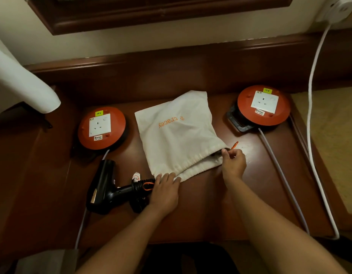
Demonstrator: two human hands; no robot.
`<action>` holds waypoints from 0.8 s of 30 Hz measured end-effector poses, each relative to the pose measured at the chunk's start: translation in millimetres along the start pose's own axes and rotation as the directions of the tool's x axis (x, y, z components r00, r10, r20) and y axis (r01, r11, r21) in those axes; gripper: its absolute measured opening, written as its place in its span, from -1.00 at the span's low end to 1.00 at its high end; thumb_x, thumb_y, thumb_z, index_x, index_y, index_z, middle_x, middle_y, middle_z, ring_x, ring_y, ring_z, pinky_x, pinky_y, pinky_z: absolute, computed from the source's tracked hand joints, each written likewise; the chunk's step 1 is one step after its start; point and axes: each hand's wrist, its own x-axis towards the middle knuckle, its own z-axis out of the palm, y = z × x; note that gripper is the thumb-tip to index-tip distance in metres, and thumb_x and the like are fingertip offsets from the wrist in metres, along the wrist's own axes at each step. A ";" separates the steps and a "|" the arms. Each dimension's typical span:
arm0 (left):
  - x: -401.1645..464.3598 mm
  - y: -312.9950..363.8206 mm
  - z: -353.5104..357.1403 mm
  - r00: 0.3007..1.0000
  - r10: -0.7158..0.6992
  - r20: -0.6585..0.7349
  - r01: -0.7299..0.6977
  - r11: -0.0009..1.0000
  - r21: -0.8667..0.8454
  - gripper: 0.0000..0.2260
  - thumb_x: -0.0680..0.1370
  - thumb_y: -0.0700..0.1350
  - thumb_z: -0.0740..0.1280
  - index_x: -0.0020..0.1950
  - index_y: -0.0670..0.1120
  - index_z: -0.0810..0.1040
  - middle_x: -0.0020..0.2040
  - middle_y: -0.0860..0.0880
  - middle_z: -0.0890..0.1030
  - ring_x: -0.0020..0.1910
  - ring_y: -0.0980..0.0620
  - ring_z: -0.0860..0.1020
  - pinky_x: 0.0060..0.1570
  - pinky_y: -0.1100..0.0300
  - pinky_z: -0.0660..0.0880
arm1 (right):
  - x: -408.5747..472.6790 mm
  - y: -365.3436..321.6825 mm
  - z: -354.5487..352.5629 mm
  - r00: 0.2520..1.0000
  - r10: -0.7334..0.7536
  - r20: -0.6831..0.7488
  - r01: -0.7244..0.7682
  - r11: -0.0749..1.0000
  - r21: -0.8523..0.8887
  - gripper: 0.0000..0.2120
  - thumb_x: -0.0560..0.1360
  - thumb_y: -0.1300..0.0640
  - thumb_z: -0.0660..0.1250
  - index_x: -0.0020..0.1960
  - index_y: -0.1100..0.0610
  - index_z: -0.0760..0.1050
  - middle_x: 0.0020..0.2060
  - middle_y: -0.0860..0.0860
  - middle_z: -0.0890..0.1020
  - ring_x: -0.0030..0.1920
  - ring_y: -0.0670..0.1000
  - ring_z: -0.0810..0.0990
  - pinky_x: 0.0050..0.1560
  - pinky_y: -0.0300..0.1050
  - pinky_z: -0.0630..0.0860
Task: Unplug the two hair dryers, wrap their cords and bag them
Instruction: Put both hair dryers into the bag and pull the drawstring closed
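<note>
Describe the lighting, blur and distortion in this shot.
Head view: dim, warm light; wide-angle bending curves the table edge and wall trim; glare specks beside the right hand; the white bag stays readable, the black hair dryer loses detail in shadow.

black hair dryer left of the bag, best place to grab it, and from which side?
Take the hair dryer by its handle, between the barrel and the coiled cord. The handle lies flat on the table and points right toward the bag, so a grip from above looks best, fingers across the handle. The left hand rests right by the cord end, so it is likely the closer one.
</note>
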 end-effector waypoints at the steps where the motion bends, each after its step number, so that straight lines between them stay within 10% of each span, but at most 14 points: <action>1: 0.0 -0.7 0.5 1.000 -0.009 -0.012 0.009 1.000 -0.018 -0.60 0.51 -0.17 0.20 0.36 -0.09 0.42 0.31 -0.08 0.42 0.31 -0.12 0.38 0.41 -0.06 0.15 | 6.3 1.9 -4.0 1.000 -0.005 0.016 0.006 0.999 -0.036 -0.76 0.49 0.08 0.39 0.05 0.19 0.46 0.11 0.12 0.46 0.02 0.08 0.53 0.02 -0.13 0.42; 5: 2.9 -4.9 2.0 0.985 -0.047 -0.166 0.029 0.993 -0.111 -0.60 0.40 -0.22 0.34 0.24 -0.07 0.51 0.09 -0.06 0.52 0.04 -0.09 0.52 0.16 0.01 0.43 | 25.6 1.2 -16.5 0.958 -0.006 0.286 0.010 1.000 -0.014 -0.53 0.53 0.12 0.33 0.42 0.07 0.32 0.32 0.01 0.41 0.27 0.02 0.43 0.25 -0.07 0.42; 12: 9.7 -23.2 -10.8 0.943 -0.327 -0.068 0.327 0.945 -0.010 -0.70 0.48 -0.01 0.35 0.18 -0.05 0.49 0.10 -0.07 0.50 0.12 -0.12 0.44 0.07 0.00 0.36 | 35.5 -9.1 -26.8 0.964 -0.065 0.256 0.156 0.922 -0.353 -0.75 0.52 0.11 0.32 -0.13 0.34 0.50 -0.30 0.09 0.52 -0.27 0.06 0.44 -0.41 -0.20 0.27; 24: -10.2 -58.0 -42.1 0.848 -0.493 -0.193 0.362 0.806 -0.468 -0.66 0.37 -0.50 0.24 0.04 -0.15 0.46 0.07 -0.12 0.40 -0.06 -0.13 0.45 -0.26 0.05 0.40 | -4.3 -2.1 -69.0 0.833 -0.292 0.471 0.551 0.517 -0.655 -0.86 0.40 0.19 0.36 -0.31 0.19 0.63 -0.22 0.11 0.49 -0.12 0.16 0.43 -0.12 0.02 0.46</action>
